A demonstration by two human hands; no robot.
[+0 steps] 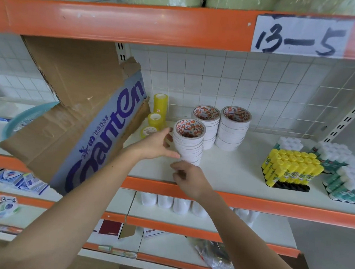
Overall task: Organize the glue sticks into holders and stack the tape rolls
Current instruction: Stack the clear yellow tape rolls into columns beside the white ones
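White-boarded shelf (222,170) with orange front rail, against a small-tiled wall behind wire mesh. At the centre, a leaning stack of white tape rolls (189,143), cores printed red and white, narrowing toward the foot and tilted to the left. Left hand (157,145) curled round the stack's left flank, thumb along the lower rolls. Right hand (188,176) just below and in front, fingertips bent at the foot of the stack; whether touching the bottom roll or just short of it, cannot tell. Hands close together, one above the other.

Judged as the squaring-up step: best done by pressing both flanks evenly, nudging the lower rolls outward under the upper ones until the edges line up, keeping the base flat on the board before letting go. Smooth paper-faced rolls likely to slide on each other, so light, level pressure.

Just beyond the hands, two further stacks of white rolls (233,127), straight and settled. To the left of the left hand, small yellow clear-tape rolls (155,118), glossy, and a torn brown-and-blue cardboard box (79,132). Well to the right of the right hand, yellow glue sticks (291,166) packed in a black holder (289,186), white-capped green ones (340,171) further right.
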